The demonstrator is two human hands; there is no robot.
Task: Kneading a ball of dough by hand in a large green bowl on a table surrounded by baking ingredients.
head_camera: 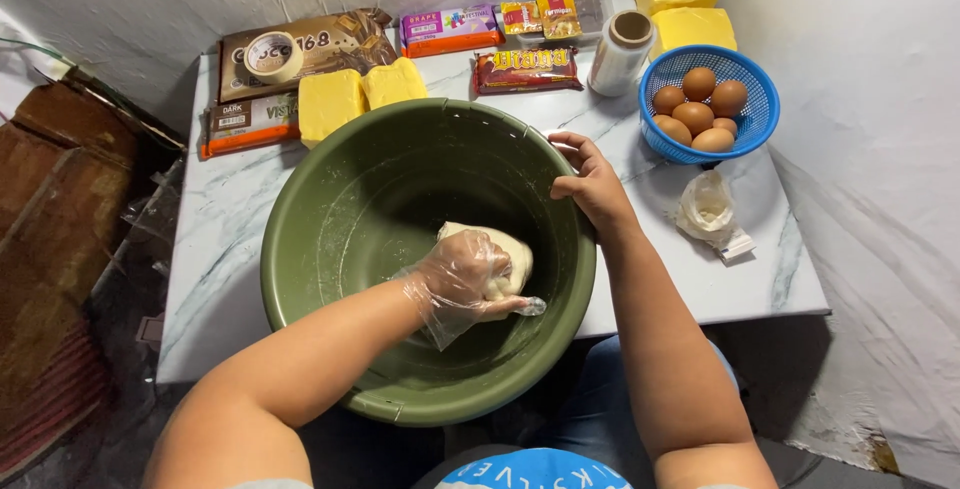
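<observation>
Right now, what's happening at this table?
A person's left hand, in a clear plastic glove, presses on a pale lump of dough inside a large round green plastic bowl. The bare right hand grips the bowl's far rim. The bowl sits on a white marble-patterned table, with yellow butter blocks, packaged chocolate bars, and a blue plastic basket of brown eggs behind it.

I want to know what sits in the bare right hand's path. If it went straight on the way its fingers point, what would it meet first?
The right hand grips the green bowl rim, fingers pointing up-left across it. Going on, it would probably meet the yellow butter blocks, though depth is unclear.
</observation>
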